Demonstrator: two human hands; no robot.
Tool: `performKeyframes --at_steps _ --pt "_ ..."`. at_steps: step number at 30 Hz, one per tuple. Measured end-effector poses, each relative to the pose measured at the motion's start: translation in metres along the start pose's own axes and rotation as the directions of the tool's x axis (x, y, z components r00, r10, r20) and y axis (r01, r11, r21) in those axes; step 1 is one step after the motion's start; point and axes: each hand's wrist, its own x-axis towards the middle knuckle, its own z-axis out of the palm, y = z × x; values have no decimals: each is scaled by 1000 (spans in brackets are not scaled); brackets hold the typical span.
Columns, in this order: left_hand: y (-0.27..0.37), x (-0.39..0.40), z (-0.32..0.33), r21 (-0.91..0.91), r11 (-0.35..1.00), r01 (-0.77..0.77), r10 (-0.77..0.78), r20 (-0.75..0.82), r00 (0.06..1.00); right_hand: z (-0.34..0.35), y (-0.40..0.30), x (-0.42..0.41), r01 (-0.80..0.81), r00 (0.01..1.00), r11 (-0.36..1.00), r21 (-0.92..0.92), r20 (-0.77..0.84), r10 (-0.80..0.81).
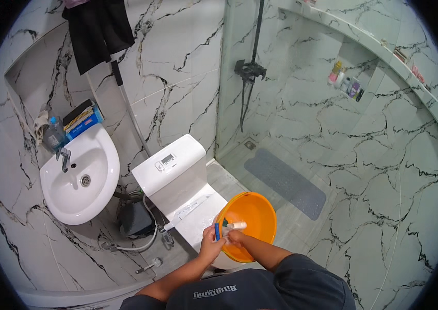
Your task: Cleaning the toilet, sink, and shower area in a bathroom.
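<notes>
An orange plastic bucket [266, 217] is right in front of me, overlapping the front of the toilet's closed lid [208, 201]. At its left rim, my left hand [210, 245] grips a slim blue handle [217, 231] that points upward. My right hand [236, 237] reaches inside the bucket with its fingers curled; what they hold, if anything, is hidden. Just beyond those fingers is a small white cylindrical object [238, 225]. A dark green item [225, 222] shows by the bucket's left inner wall.
A white washbasin [102, 186] with a chrome faucet [64, 158] is at left, bottles and boxes behind it. A black bin [136, 221] and a toilet brush [156, 262] are on the floor. Behind the glass, a grey mat [284, 184] lies on the shower floor.
</notes>
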Motion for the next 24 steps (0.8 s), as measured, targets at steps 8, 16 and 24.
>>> performKeyframes --at_steps 8,16,24 --pt "15 15 -13 -283 920 272 -284 -3 959 -261 -26 62 -81 903 -310 947 202 380" --pt "8 28 -13 -299 914 275 -305 -60 950 -522 -41 74 655 609 108 748 -607 511" --pt "44 7 -13 -317 888 333 -340 34 940 -168 18 30 -110 994 963 245 10 111"
